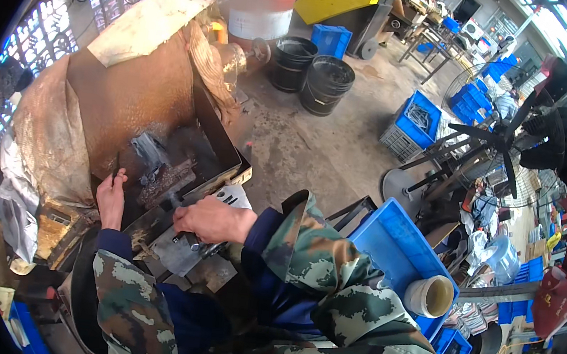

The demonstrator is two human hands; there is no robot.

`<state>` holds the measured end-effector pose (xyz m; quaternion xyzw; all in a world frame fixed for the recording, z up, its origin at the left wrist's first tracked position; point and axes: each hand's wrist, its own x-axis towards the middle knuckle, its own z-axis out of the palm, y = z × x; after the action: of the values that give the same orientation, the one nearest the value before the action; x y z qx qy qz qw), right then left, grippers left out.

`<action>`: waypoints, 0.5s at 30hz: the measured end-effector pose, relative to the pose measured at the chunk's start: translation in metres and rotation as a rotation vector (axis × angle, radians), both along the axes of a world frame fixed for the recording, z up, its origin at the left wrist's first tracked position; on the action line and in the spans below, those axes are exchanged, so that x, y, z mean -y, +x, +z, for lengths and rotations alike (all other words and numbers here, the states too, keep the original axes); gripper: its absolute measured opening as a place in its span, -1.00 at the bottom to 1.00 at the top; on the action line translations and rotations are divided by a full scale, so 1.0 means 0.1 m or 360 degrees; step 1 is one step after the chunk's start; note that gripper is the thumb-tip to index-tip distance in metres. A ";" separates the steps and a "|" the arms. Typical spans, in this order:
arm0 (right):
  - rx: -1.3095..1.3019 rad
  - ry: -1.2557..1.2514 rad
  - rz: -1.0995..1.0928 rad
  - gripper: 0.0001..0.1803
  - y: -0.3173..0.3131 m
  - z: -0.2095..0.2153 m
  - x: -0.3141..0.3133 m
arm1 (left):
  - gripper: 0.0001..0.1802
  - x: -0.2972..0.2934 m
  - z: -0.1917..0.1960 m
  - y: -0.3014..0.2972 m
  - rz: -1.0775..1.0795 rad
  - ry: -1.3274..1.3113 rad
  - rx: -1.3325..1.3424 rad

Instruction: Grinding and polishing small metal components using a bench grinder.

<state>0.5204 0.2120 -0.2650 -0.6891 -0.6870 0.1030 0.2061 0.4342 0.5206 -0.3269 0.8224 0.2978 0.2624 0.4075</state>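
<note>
Where your left hand (111, 199) pinches: thin dark rod (117, 164)
Your right hand (208, 219): curled over metal plate (180, 257), grip unclear

Left hand (111, 199) at the near left of the rusty metal box (142, 89), fingers (119, 178) pinched, left forearm (123, 284) reaching toward it, right hand (210, 219) at its near right, knuckles up, fingers curled, right arm (314, 249) bent
</note>
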 end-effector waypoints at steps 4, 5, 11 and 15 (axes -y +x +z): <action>-0.0184 -0.0039 0.0051 -0.62 0.11 0.03 -0.03 | -0.66 0.01 -0.12 0.01 -0.0182 0.0264 -0.0376; -0.0260 -0.0018 0.0033 -0.62 0.14 0.07 -0.05 | -0.65 0.02 -0.13 0.02 -0.0256 0.0348 -0.0512; -0.0559 0.0120 -0.0421 -0.76 0.15 0.23 -0.32 | -0.68 -0.06 -0.31 -0.08 -0.0474 0.0218 -0.0404; -0.0875 0.0415 -0.0582 -0.76 0.17 0.09 -0.69 | -0.76 -0.14 -0.32 -0.17 -0.0201 0.1029 0.0024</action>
<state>0.5369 0.2813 -0.2564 -0.7152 -0.4786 0.1575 0.4844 0.4171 0.5351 -0.3593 0.9241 0.1443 0.3236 0.1430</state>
